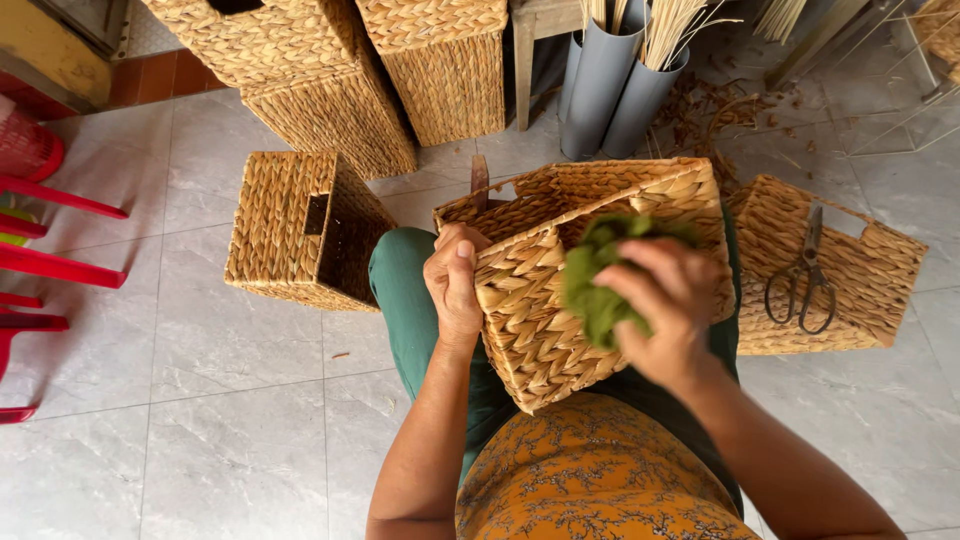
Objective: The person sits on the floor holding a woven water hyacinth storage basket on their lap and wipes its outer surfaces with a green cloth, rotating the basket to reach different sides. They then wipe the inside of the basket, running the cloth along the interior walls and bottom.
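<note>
Your left hand (455, 285) is clamped on the near rim of the woven basket (560, 300) in your lap, thumb on top, fingers wrapped round the edge w/ the palm against the side wall. The basket sits tilted on your green-trousered knees, opening facing away & up, one corner pointing down toward your orange patterned top. Your right hand (665, 310) is closed round a bunched green cloth (598, 285), pressing it against the basket's front wall just below the top rim; the cloth sticks out to the left of & above your fingers, so it lies between the hand & the weave. Cloth touches the basket; can't tell how hard. The 2 hands are near each other on the same basket, left at the corner, right toward the middle. Beside your right knee, a second basket (860, 275) lies on the floor w/ a pair of scissors (802, 280) resting on it, well clear of your right hand. Left of your knee a third basket (290, 225) lies on its side on the grey tiles (200, 420), apart from your left hand. Further back: stacked baskets (340, 70), 2 grey tubes (620, 90) holding sticks, red plastic chairs (40, 230) at the far left.
</note>
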`<action>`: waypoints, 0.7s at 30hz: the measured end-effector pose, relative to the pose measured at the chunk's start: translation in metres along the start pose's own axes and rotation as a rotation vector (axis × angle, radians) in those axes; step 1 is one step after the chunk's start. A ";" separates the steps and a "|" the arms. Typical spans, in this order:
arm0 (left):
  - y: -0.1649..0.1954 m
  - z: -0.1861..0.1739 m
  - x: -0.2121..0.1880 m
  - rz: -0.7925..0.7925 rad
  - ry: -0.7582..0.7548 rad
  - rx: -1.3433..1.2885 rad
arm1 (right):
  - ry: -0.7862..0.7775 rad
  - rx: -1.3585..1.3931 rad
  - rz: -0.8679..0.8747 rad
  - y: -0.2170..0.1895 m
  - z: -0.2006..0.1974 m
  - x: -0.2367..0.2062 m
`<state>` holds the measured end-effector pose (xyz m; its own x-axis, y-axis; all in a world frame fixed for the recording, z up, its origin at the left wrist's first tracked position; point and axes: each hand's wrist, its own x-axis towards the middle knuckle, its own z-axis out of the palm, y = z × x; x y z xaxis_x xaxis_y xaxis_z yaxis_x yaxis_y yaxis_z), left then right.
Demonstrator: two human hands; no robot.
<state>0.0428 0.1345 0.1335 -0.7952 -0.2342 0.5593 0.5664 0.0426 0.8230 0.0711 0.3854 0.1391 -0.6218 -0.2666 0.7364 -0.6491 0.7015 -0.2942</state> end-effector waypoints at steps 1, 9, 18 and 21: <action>-0.001 -0.001 0.000 -0.004 0.000 -0.007 | -0.027 0.035 -0.057 -0.019 0.005 0.000; 0.003 -0.002 0.002 -0.099 -0.011 -0.045 | -0.325 0.259 -0.379 -0.097 0.008 0.008; 0.002 -0.002 0.002 -0.043 -0.037 -0.009 | 0.001 -0.048 -0.314 0.013 -0.017 -0.022; 0.002 0.000 0.002 -0.039 -0.036 -0.001 | -0.038 -0.162 -0.068 0.049 -0.046 -0.027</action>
<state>0.0428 0.1339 0.1358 -0.8242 -0.2002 0.5297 0.5347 0.0328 0.8444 0.0764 0.4574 0.1331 -0.5971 -0.3402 0.7265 -0.6131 0.7775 -0.1398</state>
